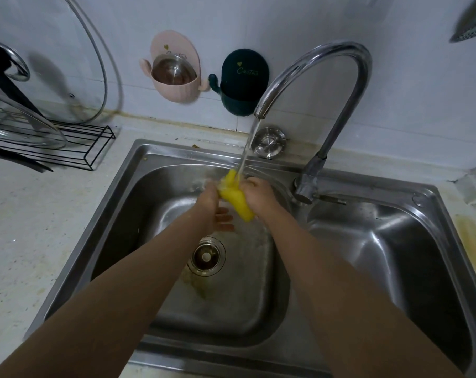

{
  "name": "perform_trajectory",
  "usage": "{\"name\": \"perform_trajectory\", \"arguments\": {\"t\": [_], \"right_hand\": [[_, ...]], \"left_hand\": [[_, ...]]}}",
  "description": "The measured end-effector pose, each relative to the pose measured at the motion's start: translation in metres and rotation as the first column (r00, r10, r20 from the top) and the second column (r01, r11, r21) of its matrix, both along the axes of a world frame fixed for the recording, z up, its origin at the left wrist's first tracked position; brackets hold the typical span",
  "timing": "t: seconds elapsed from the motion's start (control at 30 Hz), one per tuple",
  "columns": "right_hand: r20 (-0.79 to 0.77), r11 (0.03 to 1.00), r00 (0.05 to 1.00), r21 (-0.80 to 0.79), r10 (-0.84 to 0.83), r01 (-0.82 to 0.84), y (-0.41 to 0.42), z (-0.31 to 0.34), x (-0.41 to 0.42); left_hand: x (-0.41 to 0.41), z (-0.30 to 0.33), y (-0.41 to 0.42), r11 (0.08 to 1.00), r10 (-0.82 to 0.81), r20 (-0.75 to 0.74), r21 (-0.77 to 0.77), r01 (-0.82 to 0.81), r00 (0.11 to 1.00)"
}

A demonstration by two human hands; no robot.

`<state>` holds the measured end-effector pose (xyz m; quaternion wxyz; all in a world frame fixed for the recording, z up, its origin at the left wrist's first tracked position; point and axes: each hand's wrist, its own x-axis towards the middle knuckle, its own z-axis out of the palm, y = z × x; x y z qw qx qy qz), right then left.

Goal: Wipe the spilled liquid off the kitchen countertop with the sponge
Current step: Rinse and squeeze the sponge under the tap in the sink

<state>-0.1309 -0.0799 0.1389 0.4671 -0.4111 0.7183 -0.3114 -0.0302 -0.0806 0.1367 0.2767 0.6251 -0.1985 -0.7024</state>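
A yellow sponge [238,199] is squeezed between both my hands over the left basin of the steel sink [138,156]. My left hand [212,203] grips its left side and my right hand [258,193] grips its right side. Water runs from the curved tap [348,77] straight onto the top of the sponge. On the pale countertop [26,227], a yellowish stain [472,238] lies along the sink's right edge.
A drain strainer [206,256] sits in the basin floor below my hands. A black wire rack [75,143] with glass lids stands at the back left. Pink [174,69] and dark green [242,80] holders hang on the tiled wall.
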Motion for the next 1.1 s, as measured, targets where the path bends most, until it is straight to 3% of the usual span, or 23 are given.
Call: {"name": "perform_trajectory", "arguments": {"t": [0.13, 0.27, 0.33, 0.47, 0.53, 0.63, 0.7, 0.83, 0.93, 1.0, 1.1], "right_hand": [[-0.035, 0.995, 0.998, 0.094, 0.043, -0.040, 0.003, -0.006, 0.011], [0.111, 0.995, 0.992, 0.089, -0.061, 0.052, 0.005, -0.005, 0.013], [-0.001, 0.996, 0.998, 0.065, 0.058, -0.058, 0.003, -0.004, 0.013], [-0.141, 0.997, 0.987, -0.003, 0.072, -0.073, 0.007, -0.002, 0.021], [-0.163, 0.992, 0.979, 0.003, 0.123, -0.124, 0.012, -0.003, 0.026], [-0.115, 0.992, 0.986, 0.064, 0.119, -0.113, 0.012, -0.007, 0.032], [-0.104, 0.993, 0.990, 0.087, 0.091, -0.082, 0.011, -0.007, 0.034], [-0.057, 0.996, 0.996, 0.068, 0.065, -0.061, 0.006, -0.006, 0.033], [0.005, 0.998, 1.000, 0.053, -0.030, 0.030, 0.005, -0.004, 0.029], [0.042, 0.983, 0.994, 0.163, -0.096, 0.088, 0.006, 0.001, 0.026], [0.311, 0.896, 0.949, 0.435, -0.056, -0.089, 0.008, 0.010, 0.020]], "left_hand": [[-0.005, 0.002, 0.004, 0.995, -0.065, 0.036, -0.073, 0.067, 0.997], [-0.004, -0.008, -0.003, 0.988, -0.099, 0.142, -0.107, 0.115, 0.985], [-0.002, -0.010, -0.002, 0.993, -0.080, 0.113, -0.079, 0.089, 0.990], [-0.002, -0.001, 0.009, 0.994, -0.039, -0.026, 0.105, 0.041, 0.999], [-0.003, 0.005, 0.018, 0.994, -0.069, -0.065, 0.077, 0.074, 0.995], [-0.006, 0.002, 0.020, 0.994, -0.050, 0.039, -0.099, 0.054, 0.998], [-0.006, -0.003, 0.015, 0.979, -0.078, 0.187, -0.171, 0.111, 0.979], [-0.001, -0.005, 0.010, 0.948, -0.220, 0.368, -0.137, 0.287, 0.903], [0.002, -0.006, 0.004, 0.896, -0.320, 0.351, -0.191, 0.401, 0.880], [0.005, -0.002, 0.000, 0.881, -0.318, 0.352, -0.233, 0.412, 0.880], [0.006, 0.004, 0.003, 0.850, -0.239, 0.437, -0.338, 0.404, 0.867]]}}
